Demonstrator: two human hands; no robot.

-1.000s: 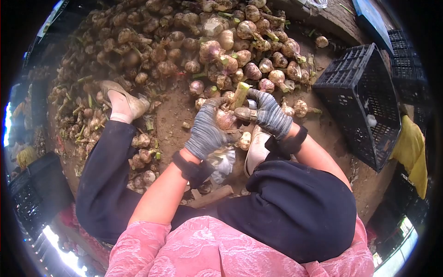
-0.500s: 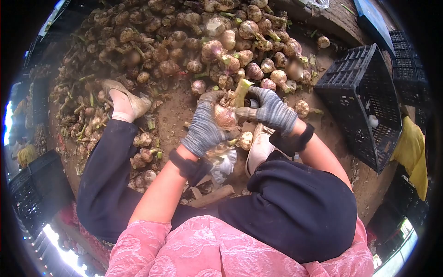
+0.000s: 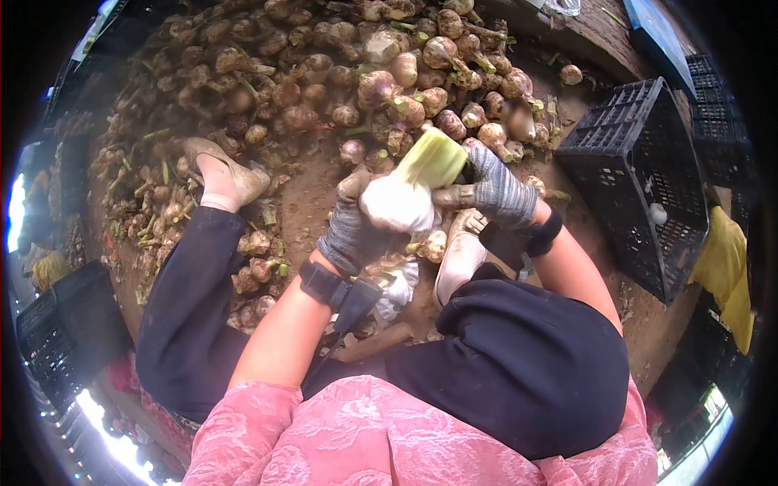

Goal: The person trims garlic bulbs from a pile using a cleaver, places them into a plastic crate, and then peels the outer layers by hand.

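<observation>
A white, peeled garlic bulb (image 3: 399,204) with a thick pale-green stem (image 3: 434,159) is held up in front of me, stem tilted up and right. My left hand (image 3: 356,223), in a grey knitted glove, is closed around the bulb's left side. At the right, my gloved right hand (image 3: 494,188) pinches by the stem's base, its thumb against the bulb and its other fingers partly hidden behind the stem. Below the hands, whitish garlic (image 3: 397,290) lies on the ground between my legs. Dark bands circle both wrists.
A large heap of unpeeled garlic (image 3: 324,81) spreads ahead and left. To the right a black plastic crate (image 3: 632,178) lies tipped, with a yellow cloth (image 3: 723,275) beside it. Another dark crate (image 3: 73,324) stands at left. My shoes (image 3: 235,176) rest among the bulbs.
The bulb was covered in brownish-purple skin and is now white, with its stem pale and cleaner. My right hand has shifted slightly right and down.
</observation>
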